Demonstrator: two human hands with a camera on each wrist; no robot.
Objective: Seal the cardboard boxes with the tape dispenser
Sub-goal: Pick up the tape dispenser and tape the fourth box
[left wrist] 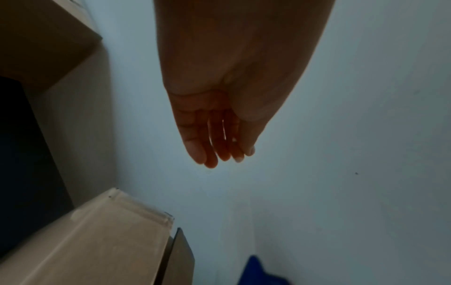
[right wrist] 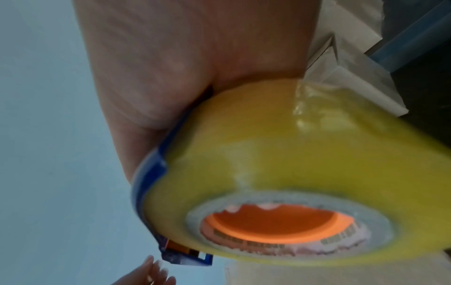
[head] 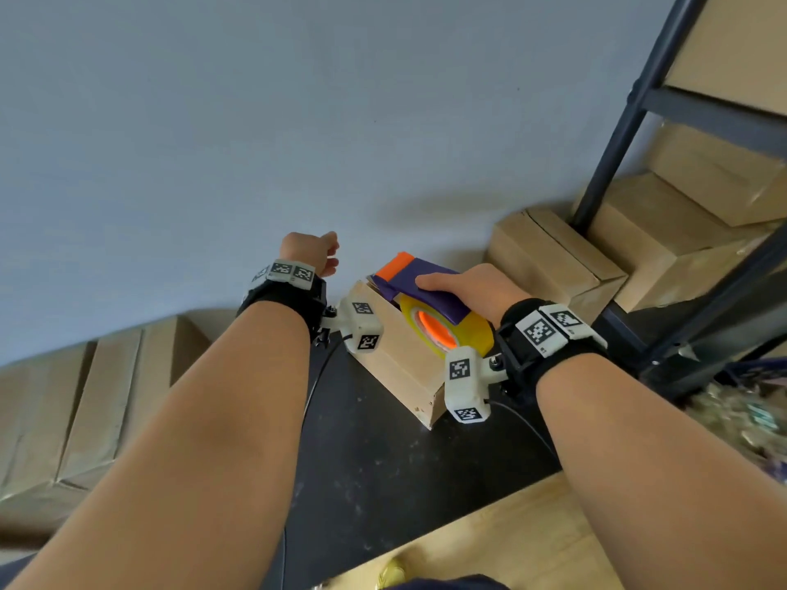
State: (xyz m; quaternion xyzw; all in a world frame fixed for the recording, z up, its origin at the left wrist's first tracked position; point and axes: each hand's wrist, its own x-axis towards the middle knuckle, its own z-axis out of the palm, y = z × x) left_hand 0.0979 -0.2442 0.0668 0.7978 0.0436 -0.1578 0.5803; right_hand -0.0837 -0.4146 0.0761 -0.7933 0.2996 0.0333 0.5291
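A small cardboard box [head: 404, 368] stands on a dark surface by the wall. My right hand [head: 472, 287] grips a blue and orange tape dispenser [head: 421, 283] with a yellow tape roll [head: 447, 330], held over the box's top. The roll [right wrist: 292, 154] fills the right wrist view, with the dispenser's blue frame [right wrist: 146, 179] beside my palm. My left hand [head: 313, 253] hangs left of the box near the wall, holding nothing. In the left wrist view its fingers [left wrist: 214, 146] hang loosely extended above the box's far corner [left wrist: 122, 231].
Larger cardboard boxes [head: 85, 398] lie at the left. More boxes [head: 553, 257] sit at the right beside a dark metal shelf frame [head: 617, 134] that holds further boxes. A pale blue wall [head: 298, 121] stands behind. A cardboard sheet [head: 511, 538] lies at the bottom.
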